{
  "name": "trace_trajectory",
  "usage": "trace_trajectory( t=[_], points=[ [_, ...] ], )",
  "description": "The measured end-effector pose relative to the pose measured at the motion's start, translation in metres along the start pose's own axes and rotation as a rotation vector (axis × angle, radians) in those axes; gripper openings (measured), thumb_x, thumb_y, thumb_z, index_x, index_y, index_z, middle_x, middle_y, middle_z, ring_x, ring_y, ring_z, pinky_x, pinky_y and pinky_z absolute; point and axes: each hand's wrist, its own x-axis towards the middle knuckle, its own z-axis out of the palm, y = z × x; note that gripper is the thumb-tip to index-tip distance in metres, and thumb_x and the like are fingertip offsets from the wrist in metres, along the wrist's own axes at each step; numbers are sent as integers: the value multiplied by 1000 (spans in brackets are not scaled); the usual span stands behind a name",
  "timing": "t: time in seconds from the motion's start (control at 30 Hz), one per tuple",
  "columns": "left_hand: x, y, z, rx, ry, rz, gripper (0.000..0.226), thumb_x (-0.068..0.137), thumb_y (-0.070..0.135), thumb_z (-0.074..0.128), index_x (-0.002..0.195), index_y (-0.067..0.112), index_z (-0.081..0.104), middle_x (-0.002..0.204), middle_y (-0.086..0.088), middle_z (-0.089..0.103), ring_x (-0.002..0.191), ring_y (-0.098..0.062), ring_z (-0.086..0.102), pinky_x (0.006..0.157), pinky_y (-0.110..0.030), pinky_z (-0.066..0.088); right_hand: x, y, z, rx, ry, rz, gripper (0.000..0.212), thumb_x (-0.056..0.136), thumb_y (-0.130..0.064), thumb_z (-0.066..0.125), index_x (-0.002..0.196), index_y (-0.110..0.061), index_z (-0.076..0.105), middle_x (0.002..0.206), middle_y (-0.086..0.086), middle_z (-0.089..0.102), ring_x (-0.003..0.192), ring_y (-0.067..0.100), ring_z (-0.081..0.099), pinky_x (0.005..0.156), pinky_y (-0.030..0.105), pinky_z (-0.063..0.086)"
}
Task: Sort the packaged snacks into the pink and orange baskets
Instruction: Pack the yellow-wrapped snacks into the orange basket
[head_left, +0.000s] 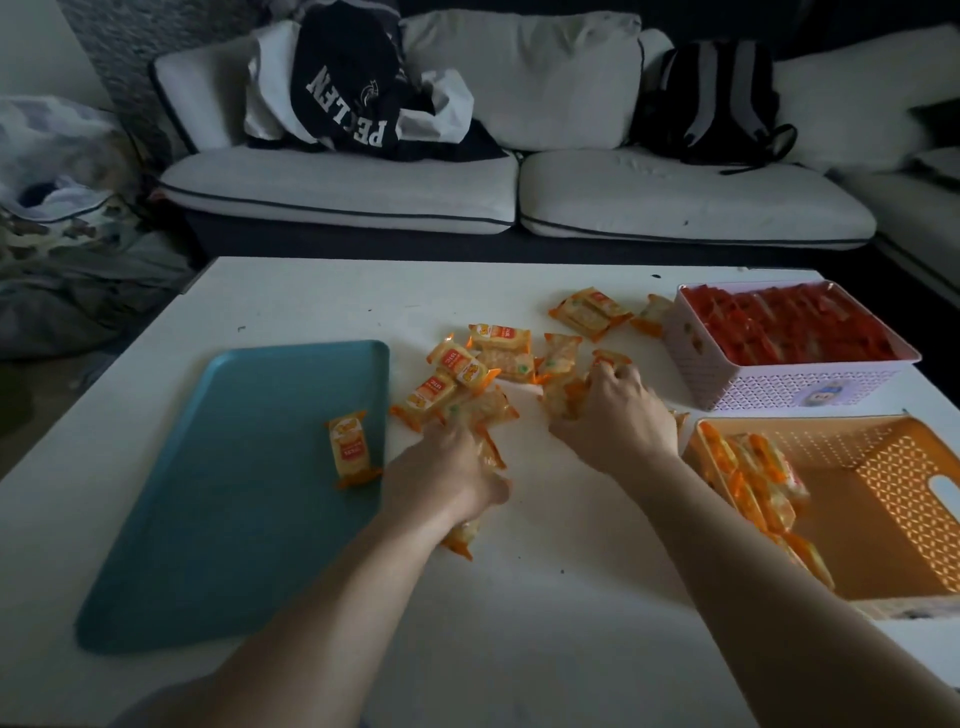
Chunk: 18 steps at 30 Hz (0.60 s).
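Observation:
Several orange-and-yellow snack packets (467, 374) lie scattered on the white table (545, 597). My left hand (447, 475) grips a few of these packets, some sticking out below the palm. My right hand (615, 415) curls its fingers round more packets near the middle of the pile. The pink basket (779, 387) at the right is filled with red packets. The orange basket (893, 499) in front of it holds several orange packets along its left wall. One single packet (350, 449) lies on the teal tray (234, 493).
A white sofa (519, 187) stands behind the table with dark clothing and a black backpack (719, 98) on it. Bags and cloth are piled on the floor at the left. Two more packets (592, 312) lie near the pink basket's far corner.

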Motion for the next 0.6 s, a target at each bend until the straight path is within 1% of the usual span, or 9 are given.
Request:
trace_trajectory(
  t=[0.07,0.13,0.2,0.27,0.33,0.4,0.43,0.5,0.6],
  points=[
    [-2,0,9,177,-40,0,85,74,58,79,139,21,39,135,-5,55,114,-29,64,72,-34,46,14,-2,4,-17,-48,-1,77,81,-53,67,140,-10,42,136,13,49,125,35,51,90,43,51],
    [-1,-1,10,204,-106,-24,66,77,47,81,128,20,49,120,-2,62,107,-25,66,68,-32,46,23,-6,15,-78,-149,-10,75,79,-48,70,138,-10,43,136,14,51,128,35,48,92,43,51],
    [5,-8,3,97,-145,-72,47,74,42,81,107,20,56,104,2,67,94,-22,68,68,-30,50,29,-9,25,-120,-171,-13,68,76,-37,72,132,-10,45,131,13,56,128,35,49,87,42,51],
    [13,-20,-14,-67,-63,-133,41,65,47,80,91,20,63,88,3,72,79,-20,70,68,-29,56,32,-12,28,-148,-150,-4,66,75,-31,73,131,-11,44,127,12,60,127,35,51,81,39,50],
    [18,-37,-35,-141,124,-193,41,61,52,77,81,19,64,77,0,69,73,-24,67,63,-28,52,32,-15,26,-167,-155,6,69,74,-33,75,132,-12,43,125,11,62,125,34,52,79,38,50],
    [22,-56,-44,-128,264,-254,49,57,59,72,85,18,66,89,-5,66,87,-30,65,72,-32,52,33,-19,22,-128,-143,-39,72,70,-38,79,130,-16,47,122,8,62,124,31,50,78,38,48],
    [23,-64,-43,-111,266,-270,52,59,60,71,89,18,67,100,-9,64,97,-32,63,80,-33,52,34,-24,18,-102,-132,-106,73,68,-41,80,129,-18,49,122,6,61,123,30,49,78,38,46],
    [24,-75,-35,-146,193,-284,43,68,52,76,92,19,63,114,-13,57,111,-32,57,91,-33,49,38,-41,14,-83,-143,-300,76,67,-44,80,132,-22,48,126,4,55,123,28,45,84,39,45],
    [26,-84,-20,-271,74,-271,34,70,40,77,94,22,62,120,-12,48,108,-31,57,95,-35,52,42,-71,22,-141,-273,-511,88,70,-45,83,144,-24,41,138,4,46,129,28,41,101,40,43]
  ],
)
